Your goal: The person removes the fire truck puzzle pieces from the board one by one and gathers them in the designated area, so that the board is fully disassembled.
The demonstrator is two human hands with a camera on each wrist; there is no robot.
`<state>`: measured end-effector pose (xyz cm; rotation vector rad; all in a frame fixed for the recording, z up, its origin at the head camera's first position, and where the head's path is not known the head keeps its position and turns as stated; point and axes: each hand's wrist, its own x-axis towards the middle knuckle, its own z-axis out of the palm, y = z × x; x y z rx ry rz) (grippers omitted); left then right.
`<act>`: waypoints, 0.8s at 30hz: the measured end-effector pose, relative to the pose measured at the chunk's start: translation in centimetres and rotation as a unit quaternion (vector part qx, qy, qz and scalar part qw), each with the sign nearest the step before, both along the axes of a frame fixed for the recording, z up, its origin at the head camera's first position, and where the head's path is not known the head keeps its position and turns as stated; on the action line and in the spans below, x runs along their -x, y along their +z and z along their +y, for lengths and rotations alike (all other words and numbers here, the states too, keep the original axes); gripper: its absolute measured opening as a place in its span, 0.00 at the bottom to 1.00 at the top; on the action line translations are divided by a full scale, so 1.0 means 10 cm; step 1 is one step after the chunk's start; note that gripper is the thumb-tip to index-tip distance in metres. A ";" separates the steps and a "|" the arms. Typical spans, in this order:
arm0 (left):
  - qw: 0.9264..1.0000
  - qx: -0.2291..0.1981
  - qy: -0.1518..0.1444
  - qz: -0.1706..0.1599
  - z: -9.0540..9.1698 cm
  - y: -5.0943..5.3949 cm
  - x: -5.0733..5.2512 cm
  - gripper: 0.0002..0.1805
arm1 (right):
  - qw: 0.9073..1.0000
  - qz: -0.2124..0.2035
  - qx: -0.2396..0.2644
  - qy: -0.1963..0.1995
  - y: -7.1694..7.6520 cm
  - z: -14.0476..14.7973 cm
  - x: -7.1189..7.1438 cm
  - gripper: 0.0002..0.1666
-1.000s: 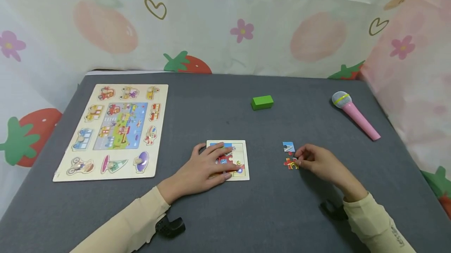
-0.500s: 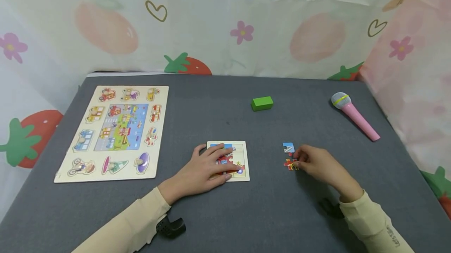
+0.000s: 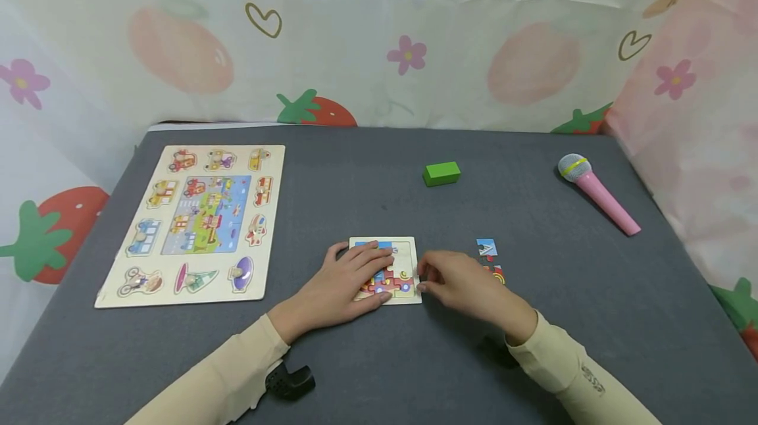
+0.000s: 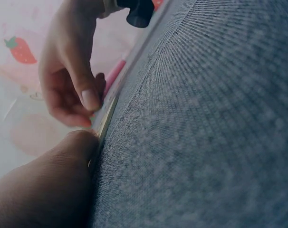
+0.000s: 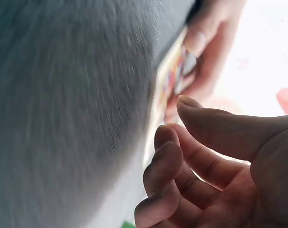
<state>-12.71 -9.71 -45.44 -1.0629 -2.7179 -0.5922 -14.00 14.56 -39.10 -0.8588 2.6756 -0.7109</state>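
My left hand (image 3: 337, 285) lies over the left part of a small puzzle board (image 3: 416, 272), fingers spread, holding it against the table. Under and beside the fingers show blue, red and purple pieces. At the board's right edge is my right hand (image 3: 468, 280), thumb and fingers curled together in a pinch. A bit of red and green (image 4: 91, 118) shows at its fingertips in the left wrist view; the fingers hide most of it. Two loose spots of pieces lie right of the board: a blue one (image 3: 486, 247) and a red and yellow one (image 3: 499, 275), partly behind the right hand.
A large wooden puzzle board (image 3: 268, 267) with vehicle pieces lies at the left. A green block (image 3: 441, 174) is towards the back, and a pink toy microphone (image 3: 606, 201) lies at the right. A printed cloth (image 3: 355, 30) hangs behind the grey table.
My right hand has moved left from the loose pieces to the small board's right edge, and the red and yellow patch there looks smaller. My left fingers have shifted slightly, baring more pieces.
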 end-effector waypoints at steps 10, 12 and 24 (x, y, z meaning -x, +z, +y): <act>1.000 0.000 0.006 0.008 0.00 -0.01 0.00 0.24 | 1.000 0.002 -0.002 0.012 -0.08 -0.13 -0.01 0.08; 1.000 0.000 0.012 0.007 0.00 -0.02 0.00 0.24 | 1.000 -0.001 -0.006 0.010 -0.07 -0.14 -0.02 0.08; 0.998 -0.007 0.036 -0.042 0.05 0.02 -0.04 0.24 | 0.999 -0.001 -0.028 -0.028 -0.06 -0.21 -0.07 0.11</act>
